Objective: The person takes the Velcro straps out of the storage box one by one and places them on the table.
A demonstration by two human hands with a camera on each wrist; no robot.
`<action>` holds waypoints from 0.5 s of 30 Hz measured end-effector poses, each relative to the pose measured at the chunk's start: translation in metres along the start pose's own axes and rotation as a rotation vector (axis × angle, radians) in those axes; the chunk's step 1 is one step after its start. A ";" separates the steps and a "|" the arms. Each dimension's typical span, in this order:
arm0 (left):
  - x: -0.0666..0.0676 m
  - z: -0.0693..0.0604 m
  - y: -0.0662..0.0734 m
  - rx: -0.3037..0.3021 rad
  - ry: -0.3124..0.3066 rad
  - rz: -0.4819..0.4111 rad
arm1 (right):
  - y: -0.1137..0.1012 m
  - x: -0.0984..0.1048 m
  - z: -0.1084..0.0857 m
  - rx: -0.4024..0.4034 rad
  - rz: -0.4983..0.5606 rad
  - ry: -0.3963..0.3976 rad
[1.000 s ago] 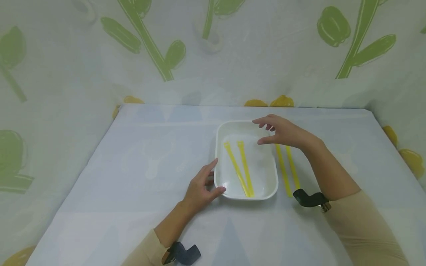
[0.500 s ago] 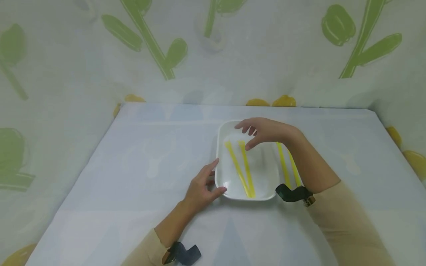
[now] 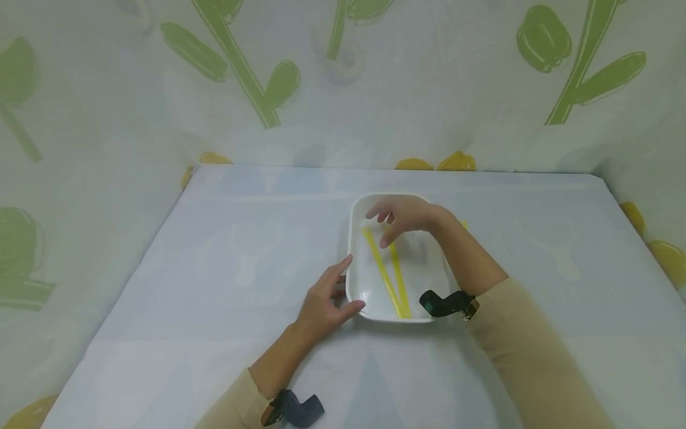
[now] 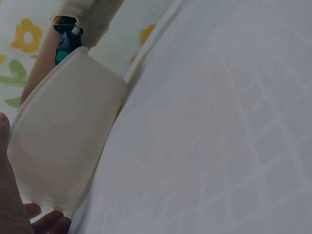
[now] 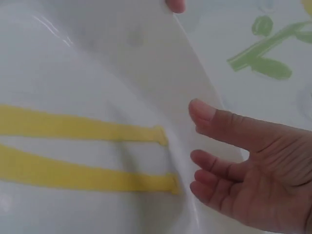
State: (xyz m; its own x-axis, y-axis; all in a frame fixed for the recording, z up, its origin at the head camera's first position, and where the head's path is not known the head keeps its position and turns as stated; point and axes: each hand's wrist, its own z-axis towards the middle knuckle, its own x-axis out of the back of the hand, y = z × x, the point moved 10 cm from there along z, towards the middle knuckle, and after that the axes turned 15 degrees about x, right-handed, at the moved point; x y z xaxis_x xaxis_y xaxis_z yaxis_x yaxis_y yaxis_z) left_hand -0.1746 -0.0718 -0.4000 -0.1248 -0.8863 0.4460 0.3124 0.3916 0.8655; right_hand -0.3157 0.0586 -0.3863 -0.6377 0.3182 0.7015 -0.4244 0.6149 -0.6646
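A white, deep-sided tray stands on the table with two long yellow strips lying in it. The left strip and the right strip converge towards the near side, and each has a small flared end in the right wrist view. My left hand holds the tray's left side, thumb over the near corner rim, with other fingers against the outer wall. Above the far part of the tray hovers my right hand, fingers loosely bent and nothing between them, near the strips' flared ends.
Right of the tray, a bit of another yellow strip shows beside the right forearm, which covers the rest. A pale patterned cloth covers the table. A patterned curtain hangs behind the far edge.
My right hand has moved left from the tray's far right rim to over the strips inside. Its forearm now hides most of the strips outside. The left hand and tray stay put.
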 end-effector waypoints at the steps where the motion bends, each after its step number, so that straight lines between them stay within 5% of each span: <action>1: 0.000 0.000 -0.001 0.004 -0.001 0.002 | 0.003 -0.001 0.002 -0.008 -0.018 0.009; 9: -0.002 0.000 -0.003 0.024 -0.010 0.001 | 0.010 -0.013 0.014 0.111 0.047 0.139; 15: -0.001 0.001 0.000 -0.014 0.002 0.006 | 0.016 -0.023 0.022 0.027 0.003 0.146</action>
State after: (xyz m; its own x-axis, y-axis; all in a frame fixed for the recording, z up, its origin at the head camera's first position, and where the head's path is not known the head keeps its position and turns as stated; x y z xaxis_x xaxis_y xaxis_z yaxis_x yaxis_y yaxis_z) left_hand -0.1752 -0.0709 -0.4000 -0.1215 -0.8845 0.4505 0.3266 0.3930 0.8596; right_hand -0.3216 0.0456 -0.4186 -0.5398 0.4223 0.7282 -0.4411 0.5949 -0.6719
